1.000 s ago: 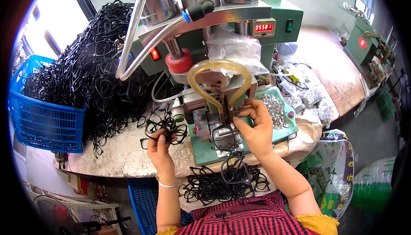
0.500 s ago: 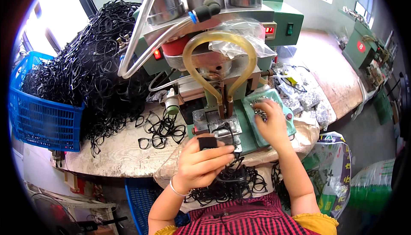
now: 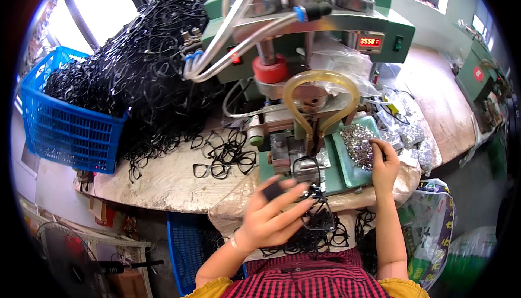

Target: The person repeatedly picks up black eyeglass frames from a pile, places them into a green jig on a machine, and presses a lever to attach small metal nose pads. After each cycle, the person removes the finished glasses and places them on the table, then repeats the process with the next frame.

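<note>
Since half a second ago the left hand [image 3: 271,216] has dropped lower toward six o'clock, away from the press, carrying a black eyeglass frame [image 3: 317,214] pinched at its fingertips, fingers spread and long. One finger wears a dark fingertip cover. The right hand [image 3: 384,165] stays at about three o'clock on the green tray [image 3: 347,176], its fingertips pressed together into the heap of small silver parts [image 3: 358,143]; whether it has picked one up I cannot tell. Another black frame [image 3: 305,165] sits on the fixture of the green press machine [image 3: 325,32], under the loop of yellowish hose [image 3: 320,81]. On the machine's front, toward one o'clock, a small rectangular red digit display [image 3: 370,41] glows beside a dark switch. A red round cap [image 3: 269,69] sits just left of the hose. Clear plastic bags of silver parts [image 3: 410,135] lie at three o'clock beyond the tray. Loose black frames [image 3: 222,154] lie on the tabletop [image 3: 163,184] at nine o'clock, below a big tangled pile spilling from a blue basket [image 3: 65,135]. More frames rest in the person's lap.
</note>
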A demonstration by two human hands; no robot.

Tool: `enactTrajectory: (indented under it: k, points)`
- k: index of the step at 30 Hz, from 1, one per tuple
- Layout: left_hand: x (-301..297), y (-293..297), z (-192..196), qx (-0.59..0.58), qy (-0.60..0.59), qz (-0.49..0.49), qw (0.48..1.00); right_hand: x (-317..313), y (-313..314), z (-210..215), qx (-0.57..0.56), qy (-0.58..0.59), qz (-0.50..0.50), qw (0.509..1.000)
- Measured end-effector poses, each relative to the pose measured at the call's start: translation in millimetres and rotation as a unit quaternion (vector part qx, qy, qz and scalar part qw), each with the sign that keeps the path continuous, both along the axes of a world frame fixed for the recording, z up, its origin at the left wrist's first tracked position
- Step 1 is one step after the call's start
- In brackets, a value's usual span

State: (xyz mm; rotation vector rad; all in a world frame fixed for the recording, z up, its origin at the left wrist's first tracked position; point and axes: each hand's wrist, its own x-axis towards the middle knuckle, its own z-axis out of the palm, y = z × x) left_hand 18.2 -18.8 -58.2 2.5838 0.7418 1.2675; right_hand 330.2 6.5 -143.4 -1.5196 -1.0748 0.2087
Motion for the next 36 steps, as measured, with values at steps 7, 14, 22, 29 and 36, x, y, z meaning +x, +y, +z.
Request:
enactTrajectory:
  k: [7,14,22,29,36]
  points:
    - [-70,41,7,0.043,-0.163,0.324,0.931,-7,10,-18,0.018,0.220,0.023,0.975]
    - [-87,165,-125,-0.090,0.078,0.415,0.902,-52,32,14,0.041,0.128,0.084,0.987]
    - [-123,144,-79,-0.265,-0.486,0.066,0.830,6,-53,-3,0.018,-0.153,-0.096,0.983]
    - [-130,141,-87,-0.388,-0.449,0.120,0.796,-32,-52,34,0.022,-0.047,0.025,0.998]
    - [-64,112,-85,-0.383,-0.406,0.175,0.812,-103,19,63,0.082,0.105,0.193,0.972]
